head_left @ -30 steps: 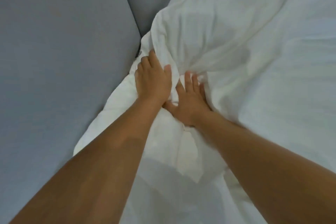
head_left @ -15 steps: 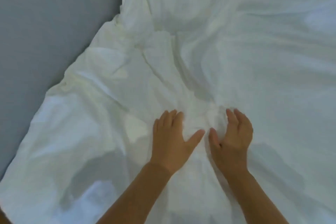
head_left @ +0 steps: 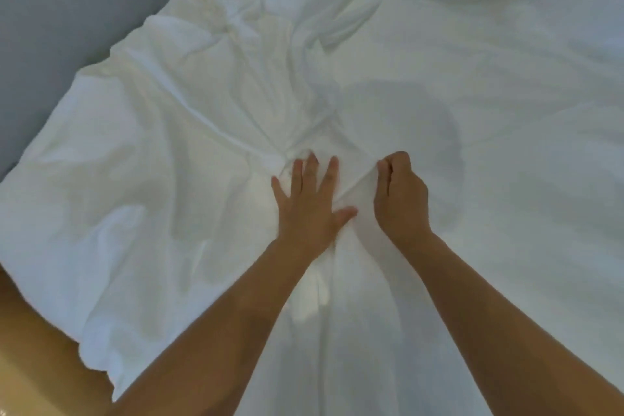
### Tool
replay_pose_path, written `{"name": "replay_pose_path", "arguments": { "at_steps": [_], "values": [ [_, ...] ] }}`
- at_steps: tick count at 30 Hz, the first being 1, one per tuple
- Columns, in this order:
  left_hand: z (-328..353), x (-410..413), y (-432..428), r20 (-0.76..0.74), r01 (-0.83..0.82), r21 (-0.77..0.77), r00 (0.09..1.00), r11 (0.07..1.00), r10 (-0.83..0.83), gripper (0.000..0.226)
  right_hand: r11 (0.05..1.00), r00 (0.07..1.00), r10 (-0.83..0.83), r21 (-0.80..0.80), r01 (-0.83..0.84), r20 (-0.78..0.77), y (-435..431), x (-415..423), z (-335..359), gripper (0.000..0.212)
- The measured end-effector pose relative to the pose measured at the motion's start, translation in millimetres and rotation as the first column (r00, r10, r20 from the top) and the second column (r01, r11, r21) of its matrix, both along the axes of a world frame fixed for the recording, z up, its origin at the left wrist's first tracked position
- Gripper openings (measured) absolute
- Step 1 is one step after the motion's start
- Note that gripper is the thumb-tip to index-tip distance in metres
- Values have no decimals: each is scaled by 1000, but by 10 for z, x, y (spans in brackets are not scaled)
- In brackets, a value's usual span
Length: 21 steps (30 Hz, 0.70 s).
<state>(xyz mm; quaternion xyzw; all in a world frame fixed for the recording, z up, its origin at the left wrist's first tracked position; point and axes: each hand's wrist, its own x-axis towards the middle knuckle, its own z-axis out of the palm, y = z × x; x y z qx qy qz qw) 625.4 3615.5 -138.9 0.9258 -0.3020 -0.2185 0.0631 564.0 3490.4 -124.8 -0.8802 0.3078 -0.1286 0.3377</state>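
A rumpled white duvet [head_left: 175, 159] fills most of the head view, with folds running toward its middle. My left hand [head_left: 309, 204] lies flat on it with fingers spread, pressing the cloth down. Just to its right, my right hand [head_left: 400, 194] has its fingers curled into a fist around a ridge of the white fabric, thumb toward the left hand. Both bare forearms reach in from the bottom edge.
A grey padded headboard or wall panel [head_left: 67, 3] borders the duvet at the upper left. A strip of light wooden floor [head_left: 30, 348] shows at the lower left, beyond the duvet's near corner.
My hands have come back from the grey corner toward the duvet's middle. The right hand has gone from spread to curled on the fabric. The view has pulled back, showing floor.
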Motion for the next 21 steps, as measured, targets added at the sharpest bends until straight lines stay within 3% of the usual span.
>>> {"name": "replay_pose_path", "arguments": {
  "at_steps": [2,4,5,7,9,10,13,17,19,21],
  "values": [
    [64,-121,-179,63,59,-56,996,997,-56,55,997,993,-76,-17,78,92,-203,-204,183,17],
    [182,-474,-499,-64,87,-245,992,966,-106,41,970,968,-237,-42,241,83,-579,-604,250,19],
    [247,-734,-703,-193,71,-362,970,929,-150,40,939,940,-341,-52,341,4,-805,-891,250,21],
    [342,-1234,-1107,-399,132,-445,857,886,-328,37,858,838,-508,-36,512,-201,-1091,-1469,261,25],
    [358,-1480,-1327,-465,257,-459,746,850,-476,36,804,733,-557,-32,594,-390,-1050,-1817,256,27],
    [336,-1480,-1362,-460,294,-458,729,839,-506,35,809,732,-533,-2,588,-425,-946,-1884,224,26],
    [184,-1293,-1133,-396,230,-419,824,878,-405,38,797,797,-481,197,571,-367,-411,-1838,147,36],
    [45,-1135,-563,-396,109,-306,889,946,-230,51,664,675,-559,228,712,-481,20,-1627,22,73],
    [49,-1157,-404,-369,109,-259,907,960,-203,60,593,646,-589,283,754,-486,24,-1518,-2,59],
    [97,-1221,-313,-313,138,-241,926,961,-211,73,654,713,-568,300,694,-411,-120,-1478,0,28]
  ]
}}
